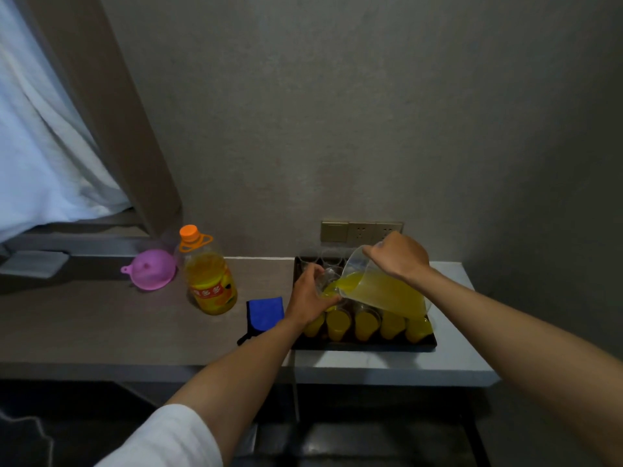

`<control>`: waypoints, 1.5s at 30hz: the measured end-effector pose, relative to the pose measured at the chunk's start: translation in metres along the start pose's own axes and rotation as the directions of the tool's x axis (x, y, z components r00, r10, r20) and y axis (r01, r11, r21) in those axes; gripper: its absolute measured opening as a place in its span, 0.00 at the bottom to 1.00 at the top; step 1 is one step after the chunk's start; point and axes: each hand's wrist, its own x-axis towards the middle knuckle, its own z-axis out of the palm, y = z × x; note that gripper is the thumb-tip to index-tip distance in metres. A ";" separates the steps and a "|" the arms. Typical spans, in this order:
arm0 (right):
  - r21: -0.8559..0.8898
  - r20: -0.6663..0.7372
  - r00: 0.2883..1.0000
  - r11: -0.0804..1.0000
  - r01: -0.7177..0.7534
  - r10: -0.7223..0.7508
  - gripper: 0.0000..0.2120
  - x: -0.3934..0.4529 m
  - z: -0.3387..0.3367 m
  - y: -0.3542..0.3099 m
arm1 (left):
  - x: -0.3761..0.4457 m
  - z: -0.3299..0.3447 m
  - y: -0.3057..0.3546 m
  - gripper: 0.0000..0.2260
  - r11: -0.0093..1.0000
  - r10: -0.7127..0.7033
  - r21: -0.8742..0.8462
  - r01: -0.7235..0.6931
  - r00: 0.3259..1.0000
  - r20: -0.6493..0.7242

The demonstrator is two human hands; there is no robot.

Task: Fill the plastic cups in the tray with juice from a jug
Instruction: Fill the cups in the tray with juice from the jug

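A black tray (367, 344) lies on the counter against the wall. Its front row holds several clear plastic cups full of yellow juice (365, 325); empty clear cups (332, 257) stand at the back. My right hand (399, 257) grips a clear jug (384, 291), tilted left with yellow juice inside. Its spout rests over a clear cup (328, 286) that my left hand (308, 298) holds tilted above the tray. Juice is in that cup.
An orange-capped juice bottle (209, 281) stands left of the tray, with a pink funnel (151, 269) beside it. A folded blue cloth (264, 313) lies next to the tray's left edge. Wall sockets (362, 232) sit behind the tray. A curtain hangs at far left.
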 end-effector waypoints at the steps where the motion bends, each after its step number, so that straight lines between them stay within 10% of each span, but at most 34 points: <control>1: 0.000 0.003 1.000 1.000 0.006 -0.006 0.23 0.000 0.000 0.000 | -0.001 0.000 0.001 0.26 1.000 -0.003 0.000 0.003 1.000 0.001; 45: -0.025 0.023 0.999 0.999 0.025 -0.024 0.23 0.005 0.008 -0.004 | -0.004 0.000 -0.004 0.26 1.000 -0.011 0.003 0.011 1.000 0.019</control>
